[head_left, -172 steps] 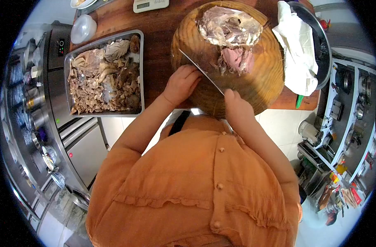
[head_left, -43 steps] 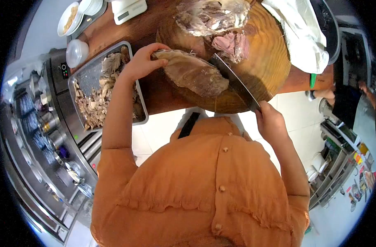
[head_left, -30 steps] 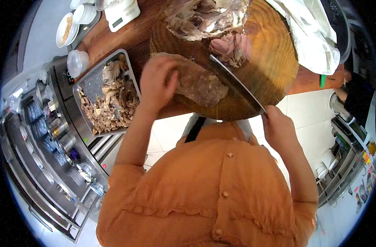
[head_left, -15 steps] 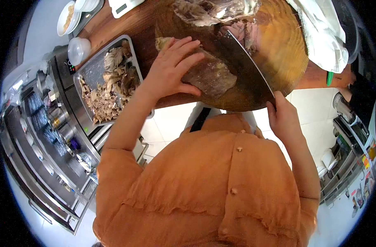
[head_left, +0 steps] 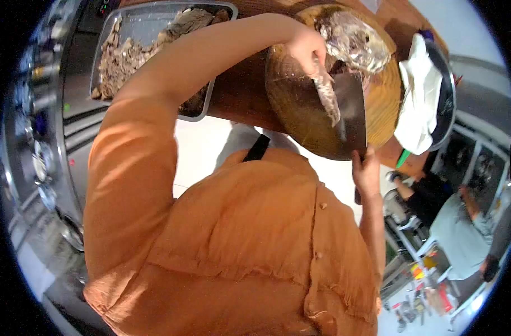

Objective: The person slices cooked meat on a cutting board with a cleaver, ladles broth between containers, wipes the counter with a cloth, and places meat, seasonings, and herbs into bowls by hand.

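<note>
My left hand [head_left: 308, 51] is closed on a slab of cooked meat [head_left: 327, 96], seen nearly edge-on above the round wooden chopping board [head_left: 385, 115]. My right hand [head_left: 368, 172] grips the handle of a large cleaver [head_left: 353, 115] at the board's near edge. The dark, broad blade points away from me and lies beside the held slab, over the board. Behind the blade's far end sits a big pale, fatty chunk of meat [head_left: 357, 42], with some pinkish meat partly hidden under it.
On the left of the wooden table [head_left: 241, 101] stands a plastic tray [head_left: 94, 70] with chopped meat and larger pieces. A white cloth [head_left: 420, 101] hangs over a dark round pan [head_left: 447, 103] at right, a green handle [head_left: 402, 158] below it. Other people [head_left: 462, 235] are at far right.
My left hand has moved right, lifting the slab it was resting on and turning it edge-on. The cleaver is still in my right hand. The whole view has shifted and turned.
</note>
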Demonstrator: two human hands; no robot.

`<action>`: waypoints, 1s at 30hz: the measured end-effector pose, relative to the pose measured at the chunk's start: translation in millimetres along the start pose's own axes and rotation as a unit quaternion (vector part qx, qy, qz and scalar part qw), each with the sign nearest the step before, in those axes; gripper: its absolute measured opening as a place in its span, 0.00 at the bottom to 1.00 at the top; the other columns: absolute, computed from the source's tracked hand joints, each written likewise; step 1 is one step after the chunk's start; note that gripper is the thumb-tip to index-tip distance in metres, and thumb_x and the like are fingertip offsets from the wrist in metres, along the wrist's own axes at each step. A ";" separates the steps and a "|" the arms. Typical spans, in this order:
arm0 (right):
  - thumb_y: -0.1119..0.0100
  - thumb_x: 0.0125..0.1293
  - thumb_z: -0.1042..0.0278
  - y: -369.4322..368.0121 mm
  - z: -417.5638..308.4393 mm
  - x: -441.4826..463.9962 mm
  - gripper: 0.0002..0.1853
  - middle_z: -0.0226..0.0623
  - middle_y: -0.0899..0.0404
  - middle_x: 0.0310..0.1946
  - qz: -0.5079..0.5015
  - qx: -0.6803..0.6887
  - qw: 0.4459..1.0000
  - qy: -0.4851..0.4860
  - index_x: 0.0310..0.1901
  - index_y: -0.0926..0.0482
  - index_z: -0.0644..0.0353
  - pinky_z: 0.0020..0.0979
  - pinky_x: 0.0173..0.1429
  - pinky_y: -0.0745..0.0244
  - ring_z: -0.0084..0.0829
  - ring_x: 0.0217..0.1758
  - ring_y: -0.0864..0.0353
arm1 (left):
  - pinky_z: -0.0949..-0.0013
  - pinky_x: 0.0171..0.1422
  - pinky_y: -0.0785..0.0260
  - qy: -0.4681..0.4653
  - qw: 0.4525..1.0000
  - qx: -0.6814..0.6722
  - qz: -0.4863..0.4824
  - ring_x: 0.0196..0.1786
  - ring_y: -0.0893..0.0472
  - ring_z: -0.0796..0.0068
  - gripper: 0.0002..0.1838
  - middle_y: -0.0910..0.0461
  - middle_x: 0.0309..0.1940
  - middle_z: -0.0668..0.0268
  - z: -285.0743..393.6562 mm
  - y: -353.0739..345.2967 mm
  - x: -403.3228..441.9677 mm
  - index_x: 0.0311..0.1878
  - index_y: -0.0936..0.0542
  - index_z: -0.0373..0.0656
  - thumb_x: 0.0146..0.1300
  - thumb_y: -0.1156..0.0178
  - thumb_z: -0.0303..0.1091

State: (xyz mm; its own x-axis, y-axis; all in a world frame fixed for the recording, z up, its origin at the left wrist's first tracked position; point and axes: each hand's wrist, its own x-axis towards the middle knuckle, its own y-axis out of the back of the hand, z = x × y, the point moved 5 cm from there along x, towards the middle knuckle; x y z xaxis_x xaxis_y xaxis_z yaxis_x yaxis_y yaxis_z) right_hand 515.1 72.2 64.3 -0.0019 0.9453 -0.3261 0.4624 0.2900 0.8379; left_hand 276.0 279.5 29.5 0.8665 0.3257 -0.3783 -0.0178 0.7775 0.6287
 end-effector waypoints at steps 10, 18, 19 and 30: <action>0.45 0.61 0.73 1.9 -10.9 -3.8 0.12 0.55 0.22 0.28 0.021 -0.017 0.999 0.039 0.44 0.31 0.69 0.39 0.37 0.27 0.52 0.32 0.21 | 0.59 0.52 0.31 0.027 1.000 -0.003 0.014 0.49 0.22 0.60 0.33 0.22 0.48 0.54 5.2 20.3 -2.4 0.54 0.24 0.38 0.50 0.38 0.54; 0.46 0.61 0.72 -0.3 -11.1 -8.0 0.20 0.59 0.23 0.34 0.011 -0.018 1.000 -0.007 0.55 0.34 0.62 0.48 0.40 0.27 0.59 0.38 0.24 | 0.53 0.70 0.47 -0.051 0.901 0.242 0.356 0.63 0.35 0.59 0.26 0.33 0.59 0.58 24.0 -56.3 -94.8 0.55 0.25 0.52 0.49 0.34 0.32; 0.46 0.61 0.72 0.6 -13.3 -7.8 0.20 0.59 0.23 0.34 0.000 -0.020 0.999 -0.029 0.55 0.34 0.62 0.48 0.41 0.27 0.59 0.38 0.24 | 0.52 0.70 0.47 -0.047 0.895 0.208 0.391 0.63 0.35 0.57 0.26 0.33 0.58 0.57 31.5 -61.8 -108.4 0.55 0.26 0.51 0.49 0.35 0.31; 0.50 0.63 0.70 -5.4 -34.0 -24.0 0.09 0.45 0.23 0.34 -0.012 -0.122 0.992 0.039 0.45 0.30 0.59 0.40 0.31 0.24 0.46 0.29 0.20 | 0.68 0.46 0.32 0.195 0.804 -0.215 0.519 0.42 0.26 0.66 0.26 0.29 0.42 0.56 13.1 -113.2 -110.1 0.57 0.31 0.36 0.54 0.38 0.29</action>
State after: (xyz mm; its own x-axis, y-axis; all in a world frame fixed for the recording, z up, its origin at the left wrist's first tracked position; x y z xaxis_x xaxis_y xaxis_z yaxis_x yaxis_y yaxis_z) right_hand 482.5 53.1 82.5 -0.0832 0.9433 -0.3214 0.2324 0.3320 0.9142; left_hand 189.2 148.6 8.9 0.0527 0.9979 -0.0379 -0.8737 0.0644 0.4822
